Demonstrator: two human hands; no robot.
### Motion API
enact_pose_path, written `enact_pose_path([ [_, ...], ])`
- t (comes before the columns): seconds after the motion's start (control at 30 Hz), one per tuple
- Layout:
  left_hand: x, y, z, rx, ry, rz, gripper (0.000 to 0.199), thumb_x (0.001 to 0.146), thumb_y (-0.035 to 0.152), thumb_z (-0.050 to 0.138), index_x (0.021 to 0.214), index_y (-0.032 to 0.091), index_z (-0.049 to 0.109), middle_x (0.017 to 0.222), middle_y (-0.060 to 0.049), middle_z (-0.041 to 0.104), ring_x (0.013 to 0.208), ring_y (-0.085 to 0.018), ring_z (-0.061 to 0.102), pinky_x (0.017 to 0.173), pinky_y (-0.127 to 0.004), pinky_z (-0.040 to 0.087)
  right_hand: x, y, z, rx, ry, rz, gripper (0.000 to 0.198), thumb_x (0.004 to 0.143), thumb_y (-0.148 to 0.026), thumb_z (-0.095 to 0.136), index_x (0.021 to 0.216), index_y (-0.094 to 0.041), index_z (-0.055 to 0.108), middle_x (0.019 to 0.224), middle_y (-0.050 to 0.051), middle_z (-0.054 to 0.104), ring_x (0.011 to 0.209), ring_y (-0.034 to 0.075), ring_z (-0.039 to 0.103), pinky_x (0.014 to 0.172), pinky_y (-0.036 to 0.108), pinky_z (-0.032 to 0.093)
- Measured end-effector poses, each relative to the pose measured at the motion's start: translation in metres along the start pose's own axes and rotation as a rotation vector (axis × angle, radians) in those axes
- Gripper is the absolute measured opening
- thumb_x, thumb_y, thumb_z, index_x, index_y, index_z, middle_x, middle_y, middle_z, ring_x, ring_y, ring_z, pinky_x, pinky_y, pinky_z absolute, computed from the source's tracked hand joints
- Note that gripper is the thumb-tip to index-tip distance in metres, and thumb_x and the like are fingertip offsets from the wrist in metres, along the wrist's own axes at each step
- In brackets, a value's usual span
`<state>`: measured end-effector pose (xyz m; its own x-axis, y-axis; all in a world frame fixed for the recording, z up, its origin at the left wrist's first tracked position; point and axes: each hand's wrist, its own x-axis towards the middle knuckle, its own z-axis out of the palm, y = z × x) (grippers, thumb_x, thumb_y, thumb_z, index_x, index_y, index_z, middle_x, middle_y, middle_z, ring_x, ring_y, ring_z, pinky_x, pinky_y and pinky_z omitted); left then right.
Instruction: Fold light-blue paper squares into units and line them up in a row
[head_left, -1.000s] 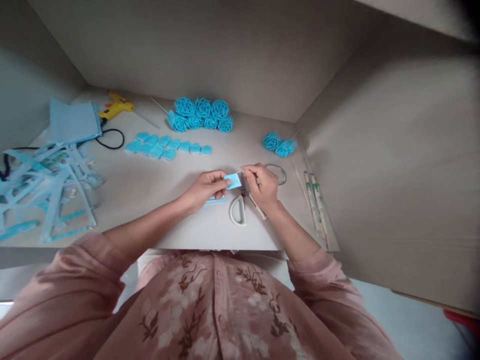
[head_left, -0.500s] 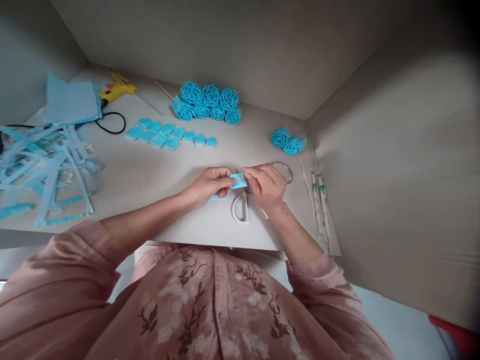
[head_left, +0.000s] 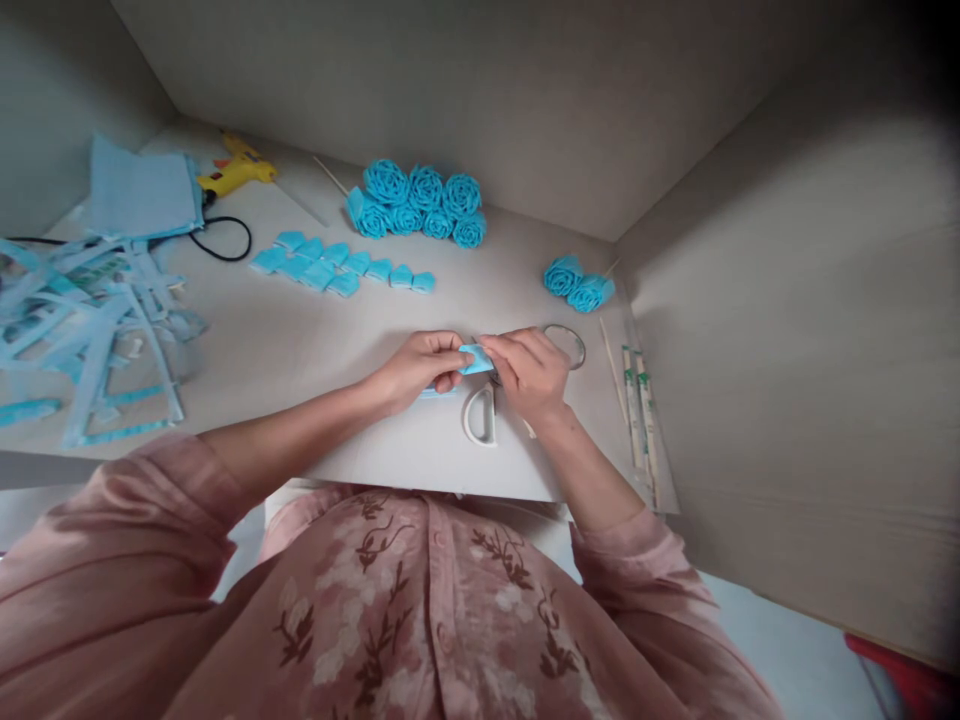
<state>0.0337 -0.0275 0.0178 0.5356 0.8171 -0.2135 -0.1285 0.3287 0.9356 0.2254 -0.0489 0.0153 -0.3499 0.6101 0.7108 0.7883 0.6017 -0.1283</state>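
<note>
My left hand [head_left: 427, 370] pinches a small folded piece of light blue fabric [head_left: 475, 360] between thumb and fingers. At its upper right corner, my right hand [head_left: 531, 370] has thumb and forefinger closed on the edge. Below the hands lies a pair of scissors with a white handle loop [head_left: 480, 416]; its blades are mostly hidden. A flat blue strip [head_left: 438, 393] rests under my left hand. Just behind my right hand is a round ring, perhaps a tape roll [head_left: 576, 345], partly covered.
Folded blue petals [head_left: 330, 268] lie in rows, with blue fabric roses [head_left: 405, 205] behind and two more roses [head_left: 577, 284] at right. A yellow glue gun [head_left: 240, 172], fabric stack [head_left: 142, 190] and scraps [head_left: 105, 330] occupy the left. Wrapped chopsticks [head_left: 639, 405] line the right edge.
My right fingertips have moved slightly left onto the corner of the blue fabric piece. My left hand holds it as before. The view has shifted a little.
</note>
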Motion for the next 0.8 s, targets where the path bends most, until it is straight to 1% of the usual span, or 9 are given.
enact_pose_path([
  [0.13,0.0008,0.0016,-0.0015,-0.001,0.022,0.024,0.021,0.074,0.03,0.07,0.068,0.016,0.055,0.053,0.003,0.058,0.044,-0.005,0.046,0.047,-0.02,0.031,0.0016,0.0001,0.0,0.041,0.045,-0.054,0.022,0.101,-0.028,0.055,0.098,-0.025,0.077,0.079,0.003,0.074,0.074,0.016,0.066,0.066,0.03,0.049],
  [0.2,0.0012,0.0014,-0.003,-0.002,0.022,0.041,0.022,0.075,0.031,0.07,0.069,0.016,0.056,0.054,0.003,0.058,0.045,-0.005,0.047,0.048,-0.02,0.032,0.0018,0.0008,0.0006,0.053,0.049,-0.058,0.021,0.1,-0.027,0.057,0.097,-0.026,0.078,0.081,0.003,0.074,0.075,0.016,0.065,0.067,0.03,0.049],
  [0.33,0.0025,-0.0006,-0.0055,-0.016,0.017,0.057,0.022,0.077,0.031,0.07,0.07,0.016,0.056,0.055,0.003,0.058,0.047,-0.005,0.049,0.049,-0.02,0.033,0.0017,0.0018,0.0018,0.049,0.011,-0.027,0.019,0.099,-0.029,0.059,0.098,-0.027,0.078,0.084,0.003,0.074,0.077,0.017,0.064,0.068,0.031,0.049],
  [0.47,0.0047,-0.0031,-0.0066,-0.033,-0.004,0.066,0.022,0.077,0.033,0.071,0.074,0.016,0.057,0.057,0.003,0.059,0.047,-0.005,0.049,0.049,-0.02,0.035,0.0023,0.0022,0.0019,0.084,0.004,-0.045,0.016,0.098,-0.027,0.061,0.098,-0.025,0.077,0.086,0.004,0.074,0.08,0.018,0.063,0.07,0.032,0.049],
  [0.67,0.0073,-0.005,-0.007,-0.066,-0.009,0.08,0.024,0.075,0.034,0.074,0.077,0.015,0.059,0.061,0.003,0.061,0.049,-0.006,0.05,0.051,-0.021,0.038,0.003,0.0052,0.0015,0.123,-0.073,-0.019,0.02,0.099,-0.03,0.058,0.097,-0.026,0.077,0.086,0.004,0.073,0.08,0.018,0.063,0.071,0.033,0.049],
  [0.8,0.0066,-0.0033,-0.0062,-0.07,0.005,0.08,0.024,0.075,0.033,0.074,0.074,0.015,0.059,0.061,0.002,0.062,0.049,-0.005,0.05,0.052,-0.021,0.038,0.0027,0.0075,0.0017,0.139,-0.08,-0.058,0.018,0.098,-0.027,0.059,0.099,-0.025,0.078,0.087,0.004,0.074,0.08,0.018,0.063,0.07,0.032,0.05],
])
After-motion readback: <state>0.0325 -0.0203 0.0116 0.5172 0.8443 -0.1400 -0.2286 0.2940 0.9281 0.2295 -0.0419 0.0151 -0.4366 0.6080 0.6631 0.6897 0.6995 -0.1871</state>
